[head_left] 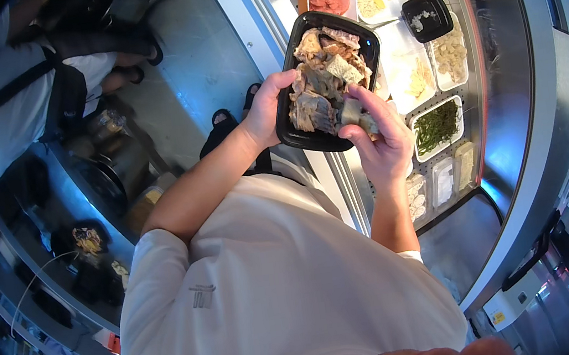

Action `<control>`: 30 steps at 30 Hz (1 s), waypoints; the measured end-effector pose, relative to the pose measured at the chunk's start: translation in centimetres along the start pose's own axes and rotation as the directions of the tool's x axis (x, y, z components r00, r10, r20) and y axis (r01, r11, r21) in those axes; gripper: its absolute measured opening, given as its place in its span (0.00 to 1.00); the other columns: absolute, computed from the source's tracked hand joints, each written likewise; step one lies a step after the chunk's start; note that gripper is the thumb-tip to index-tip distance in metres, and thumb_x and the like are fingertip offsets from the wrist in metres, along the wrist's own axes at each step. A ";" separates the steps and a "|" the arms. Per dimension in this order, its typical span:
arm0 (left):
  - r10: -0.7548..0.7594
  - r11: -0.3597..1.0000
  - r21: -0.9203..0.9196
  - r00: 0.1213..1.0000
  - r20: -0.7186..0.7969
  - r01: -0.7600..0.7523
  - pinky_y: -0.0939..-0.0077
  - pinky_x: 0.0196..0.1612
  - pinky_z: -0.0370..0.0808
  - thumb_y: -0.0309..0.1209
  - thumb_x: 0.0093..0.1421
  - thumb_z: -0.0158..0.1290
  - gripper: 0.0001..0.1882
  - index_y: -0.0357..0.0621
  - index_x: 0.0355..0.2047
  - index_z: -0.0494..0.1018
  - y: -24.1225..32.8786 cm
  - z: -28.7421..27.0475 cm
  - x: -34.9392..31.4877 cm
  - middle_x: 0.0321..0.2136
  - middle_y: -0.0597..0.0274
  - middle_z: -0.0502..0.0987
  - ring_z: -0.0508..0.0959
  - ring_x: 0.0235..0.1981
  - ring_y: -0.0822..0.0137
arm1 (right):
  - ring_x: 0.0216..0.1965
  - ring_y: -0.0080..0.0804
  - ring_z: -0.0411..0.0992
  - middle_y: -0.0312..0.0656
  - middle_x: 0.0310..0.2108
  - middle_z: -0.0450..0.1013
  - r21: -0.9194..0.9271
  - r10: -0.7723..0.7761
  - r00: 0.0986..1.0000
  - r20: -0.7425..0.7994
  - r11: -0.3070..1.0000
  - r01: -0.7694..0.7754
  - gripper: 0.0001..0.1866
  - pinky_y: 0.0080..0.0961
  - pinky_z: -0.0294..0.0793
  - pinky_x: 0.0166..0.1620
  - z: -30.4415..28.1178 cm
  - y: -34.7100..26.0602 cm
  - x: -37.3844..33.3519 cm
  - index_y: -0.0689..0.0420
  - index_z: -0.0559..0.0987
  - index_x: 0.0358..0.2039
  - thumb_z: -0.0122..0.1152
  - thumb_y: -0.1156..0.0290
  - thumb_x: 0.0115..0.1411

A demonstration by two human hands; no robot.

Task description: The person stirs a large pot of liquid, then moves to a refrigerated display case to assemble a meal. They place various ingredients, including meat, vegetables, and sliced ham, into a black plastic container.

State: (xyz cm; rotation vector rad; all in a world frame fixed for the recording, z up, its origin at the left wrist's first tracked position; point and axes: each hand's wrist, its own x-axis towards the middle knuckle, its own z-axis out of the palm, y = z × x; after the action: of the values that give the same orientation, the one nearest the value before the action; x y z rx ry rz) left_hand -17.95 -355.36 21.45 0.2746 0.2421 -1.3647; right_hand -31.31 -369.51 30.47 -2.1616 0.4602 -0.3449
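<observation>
A black plastic food container [314, 143] is tilted in front of me over the counter edge. Chunks of brownish and grey food, which look like cooked meat or fish pieces [319, 83], fill it. My left hand [263, 114] grips its left side, thumb over the rim and fingers out of sight underneath. Over the lower right part of the container is my right hand [385, 137], thumb and fingers bent around a pale chunk of food [351, 111] lying among the other pieces. Part of that chunk is hidden by the fingers.
To the right, a refrigerated counter holds white trays of green strands [437, 127], red slices [327, 1] and pale pieces [450, 51]. A small black tub [427, 18] stands among them. Another person [9, 106] is behind a walkway at the left, near a steel worktop [79, 197].
</observation>
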 end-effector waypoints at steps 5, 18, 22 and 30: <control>0.005 1.000 -0.013 0.999 -0.035 -0.006 0.56 0.62 0.73 0.50 0.69 0.40 0.34 0.37 0.66 0.62 0.0 0.3 -0.2 0.59 0.47 0.74 0.77 0.57 0.54 | 0.55 0.45 0.77 0.52 0.57 0.75 0.019 -0.062 0.996 -0.063 0.998 0.064 0.34 0.34 0.77 0.57 0.8 0.4 0.0 0.61 0.78 0.56 0.80 0.73 0.47; 0.007 0.998 -0.066 0.999 -0.034 -0.009 0.54 0.62 0.74 0.49 0.66 0.43 0.36 0.35 0.66 0.61 -0.5 -1.4 0.2 0.60 0.44 0.73 0.77 0.57 0.51 | 0.47 0.32 0.73 0.54 0.54 0.69 0.157 -0.188 0.931 -0.314 0.956 0.246 0.18 0.21 0.76 0.43 -1.2 3.3 0.4 0.69 0.77 0.49 0.57 0.91 0.58; 0.055 0.995 -0.079 0.996 -0.065 -0.061 0.54 0.63 0.73 0.49 0.67 0.45 0.37 0.34 0.67 0.59 -0.3 -1.1 0.4 0.61 0.42 0.71 0.75 0.59 0.48 | 0.35 0.24 0.74 0.39 0.35 0.77 -0.050 0.122 0.795 -0.595 0.981 -0.188 0.10 0.20 0.75 0.42 -6.4 13.5 2.9 0.65 0.80 0.43 0.66 0.78 0.63; 0.133 0.989 -0.038 0.978 -0.162 -0.141 0.54 0.64 0.71 0.49 0.65 0.49 0.39 0.35 0.68 0.58 0.0 -4.0 -1.0 0.63 0.45 0.69 0.73 0.61 0.51 | 0.45 0.46 0.81 0.48 0.41 0.83 -0.431 0.557 0.559 -0.614 0.356 -0.829 0.22 0.37 0.78 0.52 -18.0 42.9 3.2 0.57 0.84 0.46 0.68 0.57 0.54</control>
State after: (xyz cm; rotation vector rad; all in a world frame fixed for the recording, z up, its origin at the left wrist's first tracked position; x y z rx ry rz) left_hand -18.22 -353.10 18.02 0.3533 0.3832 -1.1997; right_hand -44.29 -407.27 6.37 -2.2835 1.9884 -0.0454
